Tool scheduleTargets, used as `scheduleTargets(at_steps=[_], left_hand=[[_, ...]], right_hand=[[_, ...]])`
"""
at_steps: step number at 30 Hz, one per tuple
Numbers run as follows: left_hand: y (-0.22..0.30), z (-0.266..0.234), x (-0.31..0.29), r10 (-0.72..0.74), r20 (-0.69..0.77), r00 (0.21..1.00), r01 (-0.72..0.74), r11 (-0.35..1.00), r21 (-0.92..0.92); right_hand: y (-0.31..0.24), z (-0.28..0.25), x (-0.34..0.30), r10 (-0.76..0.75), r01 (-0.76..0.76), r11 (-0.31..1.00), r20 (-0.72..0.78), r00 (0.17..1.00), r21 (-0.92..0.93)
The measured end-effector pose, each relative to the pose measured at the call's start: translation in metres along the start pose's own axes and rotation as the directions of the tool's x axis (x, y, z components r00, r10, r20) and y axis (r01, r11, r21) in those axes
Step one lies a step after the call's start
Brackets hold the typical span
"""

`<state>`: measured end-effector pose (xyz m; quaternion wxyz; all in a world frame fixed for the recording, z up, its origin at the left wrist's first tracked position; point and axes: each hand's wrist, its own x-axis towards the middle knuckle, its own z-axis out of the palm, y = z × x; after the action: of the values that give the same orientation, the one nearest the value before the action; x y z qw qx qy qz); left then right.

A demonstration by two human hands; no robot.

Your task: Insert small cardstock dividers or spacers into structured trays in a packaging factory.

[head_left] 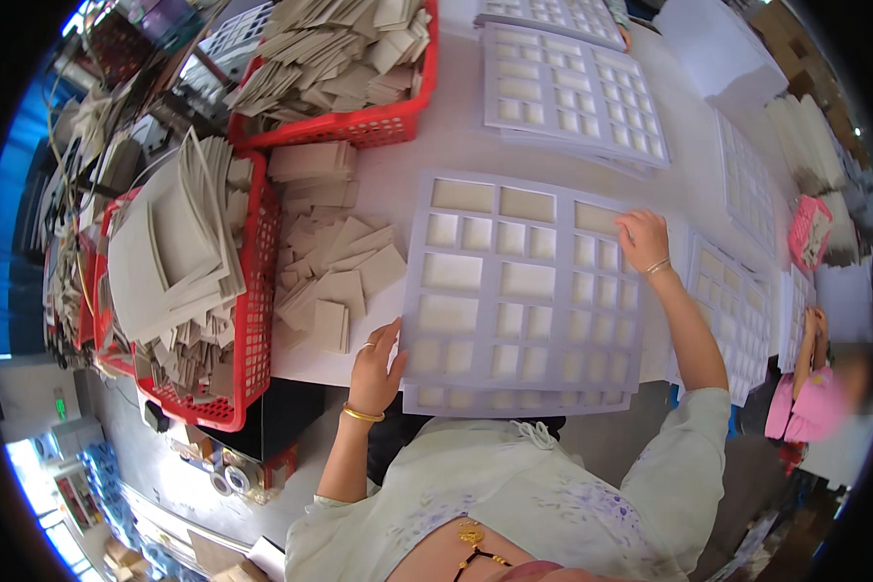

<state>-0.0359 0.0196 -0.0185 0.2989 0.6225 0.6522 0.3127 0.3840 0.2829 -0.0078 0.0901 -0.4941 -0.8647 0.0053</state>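
Observation:
A white sheet with rows of rectangular windows (490,230) lies in front of me on the table. Beige board shows in some windows; others look white inside. Another such sheet (514,400) sticks out beneath its near edge. My right hand (643,240) is at the far right corner, fingers bent and drawn together over the end of a wide window; whatever they hold is hidden. Beside the left edge, my left hand (374,371) has fingers stretched out and thumb apart, touching the edge. Loose beige board pieces (339,291) lie scattered to its left.
Red baskets of board pieces stand at the far left (398,124) and near left (254,320). A stack of board strips (312,162) sits between them. More windowed sheets lie at the back (577,92) and right (729,301). Another person in pink (805,412) works at far right.

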Motion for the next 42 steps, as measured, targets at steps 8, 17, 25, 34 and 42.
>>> scheduleTargets(at_steps=[8, 17, 25, 34, 42], left_hand=[[-0.015, -0.011, -0.021, -0.008, -0.108, 0.994, 0.008, 1.000, -0.001], [-0.057, -0.026, -0.030, -0.132, -0.414, 0.901, 0.185, 0.979, 0.090], [-0.099, -0.023, -0.020, -0.243, -0.586, 0.774, 0.458, 0.852, 0.252], [-0.112, -0.020, -0.019, -0.221, -0.568, 0.793, 0.457, 0.832, 0.315], [-0.123, -0.025, -0.010, -0.213, -0.556, 0.804, 0.359, 0.918, 0.167]], right_hand=[[-0.012, 0.001, 0.026, 0.062, -0.023, 0.990, 0.282, 0.957, -0.142], [-0.191, -0.004, 0.104, -0.353, 0.399, 0.888, -0.214, 0.911, 0.229], [-0.362, 0.061, 0.112, -0.585, 0.561, 0.788, 0.024, 0.811, 0.254], [-0.394, 0.108, 0.095, -0.439, 0.433, 0.896, 0.054, 0.897, 0.093], [-0.375, 0.077, 0.076, -0.335, 0.235, 0.704, 0.021, 0.942, 0.670]])
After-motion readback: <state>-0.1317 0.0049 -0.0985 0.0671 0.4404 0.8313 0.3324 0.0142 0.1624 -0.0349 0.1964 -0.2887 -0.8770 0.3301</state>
